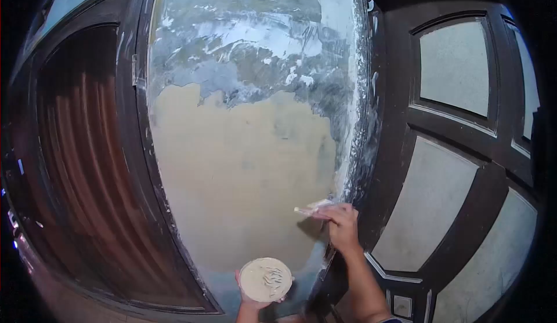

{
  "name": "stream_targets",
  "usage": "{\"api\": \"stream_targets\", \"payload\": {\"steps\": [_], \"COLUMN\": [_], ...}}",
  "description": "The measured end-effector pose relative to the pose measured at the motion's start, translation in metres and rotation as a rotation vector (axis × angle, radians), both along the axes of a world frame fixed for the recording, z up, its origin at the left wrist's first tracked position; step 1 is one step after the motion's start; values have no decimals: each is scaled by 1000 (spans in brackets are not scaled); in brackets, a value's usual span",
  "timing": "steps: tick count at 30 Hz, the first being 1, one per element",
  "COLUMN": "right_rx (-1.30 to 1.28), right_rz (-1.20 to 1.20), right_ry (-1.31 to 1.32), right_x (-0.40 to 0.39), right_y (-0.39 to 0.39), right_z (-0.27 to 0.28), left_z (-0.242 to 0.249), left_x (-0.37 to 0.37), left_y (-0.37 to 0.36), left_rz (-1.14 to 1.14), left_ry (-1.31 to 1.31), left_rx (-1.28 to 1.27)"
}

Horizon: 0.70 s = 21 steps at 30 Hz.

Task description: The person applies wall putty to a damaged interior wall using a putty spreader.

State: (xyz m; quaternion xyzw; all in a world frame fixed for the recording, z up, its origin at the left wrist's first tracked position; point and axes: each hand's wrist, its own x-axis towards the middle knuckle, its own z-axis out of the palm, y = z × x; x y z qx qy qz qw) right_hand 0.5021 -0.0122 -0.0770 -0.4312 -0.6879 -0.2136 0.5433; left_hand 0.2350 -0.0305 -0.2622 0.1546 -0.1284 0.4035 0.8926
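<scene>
My left hand (250, 304) supports a round bowl (242, 272) from below, fingers wrapped round its side, low in front of the wall. Cream-coloured putty (258, 279) fills it, with ridged marks on the right part of the surface. Up and to the right, my right hand (344, 225) is closed on a flat putty scraper (318, 206) smeared with whitish paste. Its blade lies close over the wall's right edge, beside the dark frame. A smooth beige coat (243, 166) covers the wall's middle and lower part, ending in a ragged upper border.
Above the coat, the grey wall (249, 73) carries white streaks and patches. On the left stands a dark door frame (142, 91) with brown curtain-like folds (87, 126) inside. A dark panelled door (400, 114) with pale panels (455, 68) stands on the right, close to my right arm.
</scene>
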Motion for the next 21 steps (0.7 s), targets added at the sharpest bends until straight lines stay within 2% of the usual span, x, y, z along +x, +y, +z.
{"api": "stream_targets", "payload": {"steps": [5, 8, 9, 10, 12, 13, 16, 21], "right_rx": [-15, -27, -27, -98, -265, -266, -94, -44], "right_rz": [125, 166, 170, 144, 155, 159, 67, 40], "right_ry": [-33, -71, -73, -43, -8, -10, -238, -315], "right_x": [55, 81, 85, 86, 85, 85, 88, 84], "right_y": [31, 56, 62, 66, 65, 72, 94, 114], "right_z": [112, 145, 152, 158, 173, 175, 173, 169], "left_z": [42, 40, 38, 34, 29, 28, 20, 11], "left_x": [20, 23, 23, 25, 22, 20, 18, 16], "left_y": [8, 20, 24, 26, 30, 31, 35, 40], "left_rz": [-72, -76, -61, -71, -70, -73, 3, 59], "left_ry": [-80, -94, -71, -163, -151, -135, -76, -38], "left_rx": [65, 132, 176, 156, 166, 179, 154, 123]}}
